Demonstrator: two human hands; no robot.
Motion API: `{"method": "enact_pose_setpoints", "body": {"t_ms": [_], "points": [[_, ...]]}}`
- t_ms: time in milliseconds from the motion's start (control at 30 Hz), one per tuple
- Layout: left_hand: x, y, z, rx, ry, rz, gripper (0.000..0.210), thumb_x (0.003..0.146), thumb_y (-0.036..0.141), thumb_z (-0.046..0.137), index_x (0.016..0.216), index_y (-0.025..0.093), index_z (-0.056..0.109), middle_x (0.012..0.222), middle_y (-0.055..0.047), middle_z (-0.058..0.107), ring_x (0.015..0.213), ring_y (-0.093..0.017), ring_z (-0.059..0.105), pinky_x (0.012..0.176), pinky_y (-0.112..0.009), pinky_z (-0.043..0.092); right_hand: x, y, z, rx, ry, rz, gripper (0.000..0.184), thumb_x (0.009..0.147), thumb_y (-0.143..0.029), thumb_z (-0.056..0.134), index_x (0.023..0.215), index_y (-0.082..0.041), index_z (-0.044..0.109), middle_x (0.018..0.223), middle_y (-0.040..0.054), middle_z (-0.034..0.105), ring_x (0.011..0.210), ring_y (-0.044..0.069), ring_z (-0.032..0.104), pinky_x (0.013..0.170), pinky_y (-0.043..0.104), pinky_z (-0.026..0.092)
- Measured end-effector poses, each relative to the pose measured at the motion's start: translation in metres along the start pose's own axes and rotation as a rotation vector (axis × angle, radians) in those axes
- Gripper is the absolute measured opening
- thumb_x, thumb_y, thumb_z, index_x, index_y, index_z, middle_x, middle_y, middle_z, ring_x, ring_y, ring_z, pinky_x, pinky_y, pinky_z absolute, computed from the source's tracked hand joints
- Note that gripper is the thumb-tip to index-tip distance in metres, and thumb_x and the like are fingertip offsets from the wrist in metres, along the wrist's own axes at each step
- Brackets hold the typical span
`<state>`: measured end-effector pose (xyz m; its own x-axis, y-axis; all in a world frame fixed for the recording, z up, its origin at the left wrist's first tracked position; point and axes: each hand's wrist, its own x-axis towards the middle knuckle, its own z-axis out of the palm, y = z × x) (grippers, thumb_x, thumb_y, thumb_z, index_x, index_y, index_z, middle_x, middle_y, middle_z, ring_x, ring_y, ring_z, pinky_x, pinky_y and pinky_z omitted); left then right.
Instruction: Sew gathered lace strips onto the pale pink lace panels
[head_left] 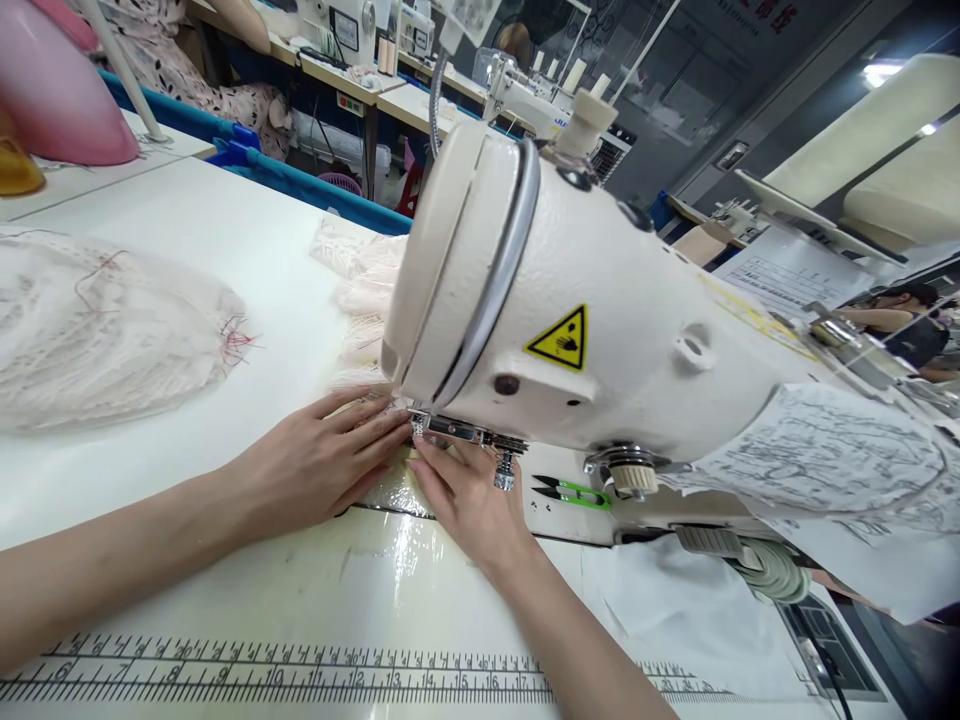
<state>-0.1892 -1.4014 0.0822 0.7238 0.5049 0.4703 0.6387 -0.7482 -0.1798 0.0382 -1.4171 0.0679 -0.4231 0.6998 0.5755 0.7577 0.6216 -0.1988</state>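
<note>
My left hand (307, 462) lies flat with its fingers stretched toward the needle area of a white sewing machine (630, 300). Under and beyond those fingers is pale pink, ruffled lace fabric (364, 310), which runs behind the machine head. My right hand (478, 500) rests on the machine bed just right of the left one, thumb and forefinger extended and apart. Its other fingers are partly covered by the machine head. The needle and the fabric edge at my fingertips are hidden. Green-handled thread snips (577, 493) lie on the bed right of my right hand.
A sheer white lace piece (112, 330) with loose red threads lies at left. A printed ruler (315, 678) runs along the front edge. White cloth (682, 590) lies at right, below patterned paper (817, 450). A pink rounded object (67, 90) stands back left; other people sit nearby.
</note>
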Motion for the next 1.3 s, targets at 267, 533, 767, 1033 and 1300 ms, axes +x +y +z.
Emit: {"method": "enact_pose_setpoints", "body": {"t_ms": [267,533,767,1033,1300], "points": [[-0.002,-0.001,0.002,0.006,-0.014,-0.007,0.050,0.112,0.029,0.026,0.129,0.017,0.072,0.125,-0.007,0.077,0.132,-0.025,0.064,0.124,-0.045,0.036,-0.003,-0.001,0.001,-0.037,0.035,0.018,0.023,0.107,-0.038,0.059,0.110,-0.026,0.079,0.094,0.0035,0.080,0.076,0.018,0.075,0.072,0.033,0.052],[0.003,-0.002,-0.006,0.040,-0.053,0.033,0.047,0.111,0.028,0.031,0.119,0.011,0.073,0.128,-0.013,0.076,0.123,-0.031,0.069,0.120,-0.049,0.036,-0.002,-0.007,0.000,-0.141,-0.096,0.072,0.028,0.106,-0.047,0.059,0.117,-0.030,0.077,0.090,0.0041,0.078,0.074,0.019,0.070,0.080,0.035,0.055],[-0.001,-0.001,0.001,0.002,-0.065,-0.031,0.044,0.109,0.032,0.036,0.129,0.011,0.069,0.140,-0.016,0.068,0.133,-0.034,0.063,0.123,-0.050,0.034,0.002,-0.010,0.002,-0.190,-0.169,0.063,0.033,0.107,-0.049,0.054,0.124,-0.028,0.073,0.090,0.0066,0.075,0.097,0.027,0.071,0.085,0.039,0.056],[0.004,-0.001,-0.003,0.041,-0.089,-0.016,0.045,0.108,0.031,0.036,0.120,0.010,0.074,0.135,-0.018,0.071,0.127,-0.037,0.066,0.114,-0.051,0.044,-0.006,-0.006,0.005,-0.258,-0.029,0.048,0.031,0.110,-0.045,0.049,0.119,-0.028,0.073,0.090,0.0042,0.077,0.076,0.021,0.070,0.080,0.036,0.052],[0.003,-0.001,-0.004,0.044,-0.107,-0.053,0.040,0.106,0.035,0.043,0.118,0.013,0.074,0.122,-0.014,0.076,0.125,-0.033,0.064,0.113,-0.048,0.044,-0.004,0.014,0.013,-0.133,-0.037,0.110,0.022,0.106,-0.038,0.057,0.111,-0.026,0.076,0.098,0.0063,0.081,0.091,0.022,0.074,0.084,0.033,0.054]]}}
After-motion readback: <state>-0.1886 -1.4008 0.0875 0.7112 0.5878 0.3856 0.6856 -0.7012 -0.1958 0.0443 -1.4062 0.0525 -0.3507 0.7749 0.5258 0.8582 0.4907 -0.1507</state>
